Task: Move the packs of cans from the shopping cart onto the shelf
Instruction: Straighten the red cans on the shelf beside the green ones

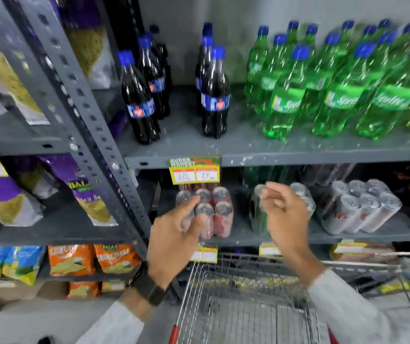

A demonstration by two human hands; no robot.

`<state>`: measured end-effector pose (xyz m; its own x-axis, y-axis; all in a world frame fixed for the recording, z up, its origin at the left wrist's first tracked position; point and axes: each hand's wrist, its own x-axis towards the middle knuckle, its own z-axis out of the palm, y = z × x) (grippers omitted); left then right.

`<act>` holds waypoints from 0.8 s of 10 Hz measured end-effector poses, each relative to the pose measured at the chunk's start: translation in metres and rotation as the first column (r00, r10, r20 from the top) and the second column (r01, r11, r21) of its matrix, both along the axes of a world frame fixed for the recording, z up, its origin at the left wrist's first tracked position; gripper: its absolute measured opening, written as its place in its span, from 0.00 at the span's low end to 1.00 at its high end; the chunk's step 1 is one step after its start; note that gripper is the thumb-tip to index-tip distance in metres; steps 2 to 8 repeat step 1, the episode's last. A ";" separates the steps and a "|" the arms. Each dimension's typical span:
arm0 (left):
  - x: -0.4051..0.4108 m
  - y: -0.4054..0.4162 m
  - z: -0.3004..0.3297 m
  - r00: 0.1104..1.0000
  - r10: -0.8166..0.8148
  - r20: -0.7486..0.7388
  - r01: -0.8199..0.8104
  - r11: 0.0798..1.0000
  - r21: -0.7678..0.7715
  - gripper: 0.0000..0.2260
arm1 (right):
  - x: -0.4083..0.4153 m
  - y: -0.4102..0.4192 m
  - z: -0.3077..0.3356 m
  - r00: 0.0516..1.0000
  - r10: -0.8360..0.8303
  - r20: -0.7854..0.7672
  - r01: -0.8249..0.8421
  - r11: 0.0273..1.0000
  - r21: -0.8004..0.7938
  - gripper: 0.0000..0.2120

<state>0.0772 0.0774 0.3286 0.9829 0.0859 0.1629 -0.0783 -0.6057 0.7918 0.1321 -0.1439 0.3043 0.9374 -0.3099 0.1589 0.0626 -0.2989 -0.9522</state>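
Three packs of cans sit on the grey shelf (285,238): red pack (215,214), green pack (257,217), silver pack (358,207). Left hand (174,234) and right hand (285,209) hover before them, fingers loosely apart, empty, above the wire shopping cart (248,306).

Grocery shop, price tags (194,173), stocked shelves (298,151)

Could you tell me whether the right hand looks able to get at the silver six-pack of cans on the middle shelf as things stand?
Probably yes. The right hand is empty and open in front of the green can pack, and the silver six-pack sits just to its right at the shelf's front edge with nothing before it.
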 end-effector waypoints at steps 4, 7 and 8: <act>-0.002 -0.015 0.102 0.898 -0.052 0.438 0.017 0.996 0.082 0.19 | -0.035 -0.041 0.110 0.919 -0.099 0.382 0.060 0.992 0.113 0.10; -0.002 -0.015 0.102 0.898 -0.052 0.438 0.017 0.996 0.082 0.19 | -0.035 -0.041 0.110 0.919 -0.099 0.382 0.060 0.992 0.113 0.10; -0.002 -0.015 0.102 0.898 -0.052 0.438 0.017 0.996 0.082 0.19 | -0.035 -0.041 0.110 0.919 -0.099 0.382 0.060 0.992 0.113 0.10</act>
